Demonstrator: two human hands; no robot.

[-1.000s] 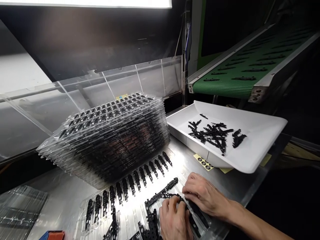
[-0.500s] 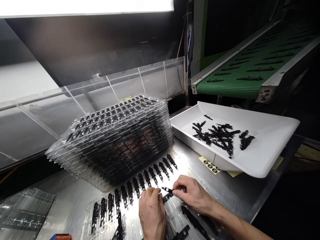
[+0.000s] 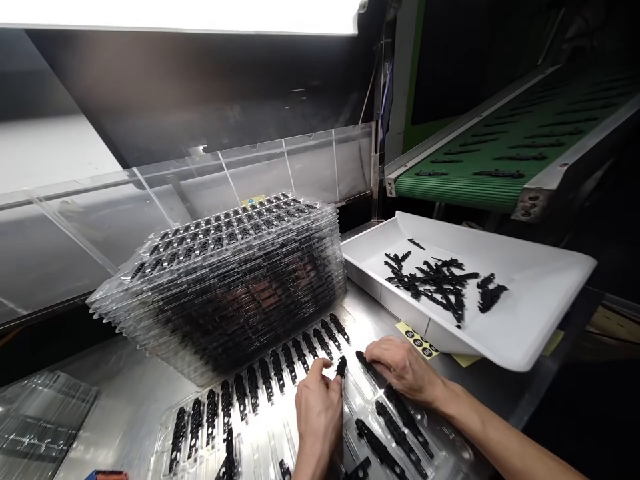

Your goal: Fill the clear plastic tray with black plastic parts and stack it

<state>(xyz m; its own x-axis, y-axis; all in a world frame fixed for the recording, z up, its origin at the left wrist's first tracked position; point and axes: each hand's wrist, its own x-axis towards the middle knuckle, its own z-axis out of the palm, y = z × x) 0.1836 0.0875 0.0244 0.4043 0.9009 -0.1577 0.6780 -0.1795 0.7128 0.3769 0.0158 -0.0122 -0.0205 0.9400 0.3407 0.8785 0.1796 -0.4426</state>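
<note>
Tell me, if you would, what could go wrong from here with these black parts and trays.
The slim black part at the left hand might slip and knock the row of black parts near it. The tall stack of clear plastic trays stands close behind that row, so a bump could shift it. The jumbled black parts in the white plastic tub lie across one another and may snag when lifted.

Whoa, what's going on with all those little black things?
A person is handling black parts over a clear tray. The left hand is right at one small black part, and the right hand is over another black piece; it's hard to tell how firmly either is held. A row of parts sits in the tray. Behind it stands a stack of filled trays, and more parts lie loose in a white bin.
</note>
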